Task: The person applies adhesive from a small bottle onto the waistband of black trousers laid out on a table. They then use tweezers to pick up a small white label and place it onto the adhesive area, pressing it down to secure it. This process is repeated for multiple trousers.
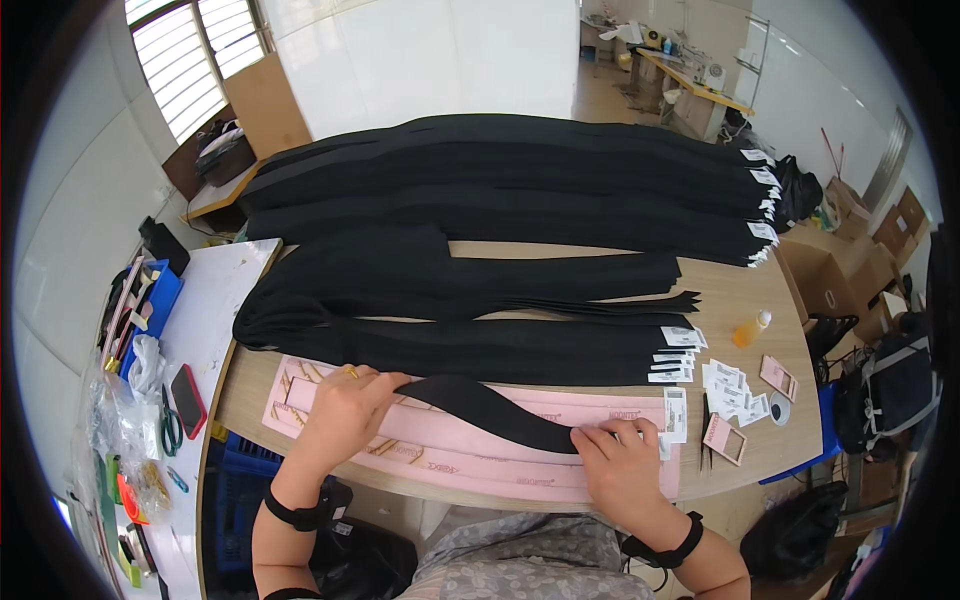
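A black fabric strip (480,412) bows between my hands, twisted along its length. My left hand (349,416) pinches its left end. The other end is gripped by the fingers of my right hand (619,465). Beneath it lie long pink printed packaging sleeves (517,484) along the table's near edge, one partly covered by my hands. Beyond them, a stack of black fabric strips (510,349) reaches across the table, with white labels (679,360) at its right end. A separate white label (675,412) rests at the sleeve's right end, beside my right hand.
Large black strip piles (510,180) cover the back of the wooden table (787,450). Tweezers (705,435), loose labels (724,386), pink cards (725,440) and an orange bottle (750,330) lie right. The left side table (225,277) bears scissors (171,427) and a phone (188,401).
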Demonstrator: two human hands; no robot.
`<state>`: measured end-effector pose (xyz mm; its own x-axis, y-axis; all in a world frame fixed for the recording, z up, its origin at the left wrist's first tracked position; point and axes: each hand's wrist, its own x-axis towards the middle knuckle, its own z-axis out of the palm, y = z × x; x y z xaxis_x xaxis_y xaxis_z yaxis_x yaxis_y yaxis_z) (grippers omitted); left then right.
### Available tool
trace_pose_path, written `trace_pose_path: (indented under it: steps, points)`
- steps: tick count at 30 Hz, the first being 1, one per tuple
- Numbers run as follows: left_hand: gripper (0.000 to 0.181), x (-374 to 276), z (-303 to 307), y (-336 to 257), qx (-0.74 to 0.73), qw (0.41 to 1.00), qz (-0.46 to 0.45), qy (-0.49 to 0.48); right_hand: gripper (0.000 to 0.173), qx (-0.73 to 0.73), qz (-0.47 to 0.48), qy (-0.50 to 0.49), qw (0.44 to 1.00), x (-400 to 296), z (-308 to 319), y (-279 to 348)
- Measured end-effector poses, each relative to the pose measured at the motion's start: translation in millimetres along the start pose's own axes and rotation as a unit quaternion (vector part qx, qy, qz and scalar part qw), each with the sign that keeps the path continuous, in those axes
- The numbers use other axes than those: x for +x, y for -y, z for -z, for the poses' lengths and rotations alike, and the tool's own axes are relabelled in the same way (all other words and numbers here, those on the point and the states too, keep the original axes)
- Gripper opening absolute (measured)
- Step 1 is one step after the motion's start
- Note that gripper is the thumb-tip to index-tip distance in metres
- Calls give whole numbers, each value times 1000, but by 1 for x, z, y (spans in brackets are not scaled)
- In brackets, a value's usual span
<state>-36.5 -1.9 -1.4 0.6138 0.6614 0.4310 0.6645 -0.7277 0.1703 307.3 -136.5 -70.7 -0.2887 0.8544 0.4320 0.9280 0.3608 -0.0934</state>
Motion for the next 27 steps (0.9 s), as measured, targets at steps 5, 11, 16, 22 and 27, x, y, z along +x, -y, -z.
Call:
trace_pose_path:
  steps: [5, 11, 16, 22, 27]
  points:
    - [24, 39, 4, 6, 30, 996, -77, -42, 37, 10, -27, 4, 1000, 30, 44, -38]
    - [36, 74, -46, 30, 113, 977, -182, -10, 42, -61, 5, -33, 998, 68, 35, -118]
    - [41, 74, -78, 33, 153, 960, -215, 96, 42, -91, 8, 58, 994, 61, 11, -142]
    - [37, 78, -96, 40, 199, 963, -153, 98, 32, -200, 13, 76, 977, 62, -6, -143]
    - [43, 78, -107, 32, 165, 976, -103, 100, 30, -149, -47, 83, 984, 77, -1, -145]
